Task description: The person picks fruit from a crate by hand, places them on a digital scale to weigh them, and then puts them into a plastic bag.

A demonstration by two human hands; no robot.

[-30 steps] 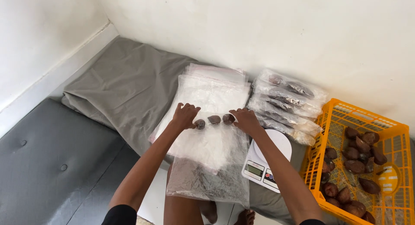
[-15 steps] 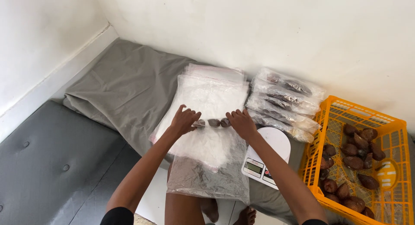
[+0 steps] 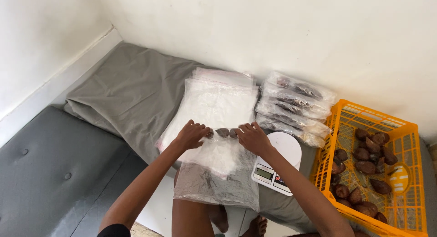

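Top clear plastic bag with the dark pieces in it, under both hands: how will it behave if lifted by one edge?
Likely floppy: the clear plastic bag is thin film lying flat on a stack. The dark pieces between the left hand and right hand would probably slide to the low side. Film looks glossy, so possibly slippery against the bags beneath.

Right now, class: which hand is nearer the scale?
Right. The right hand lies just left of and above the scale, almost touching it; the left hand sits farther left across the bags.
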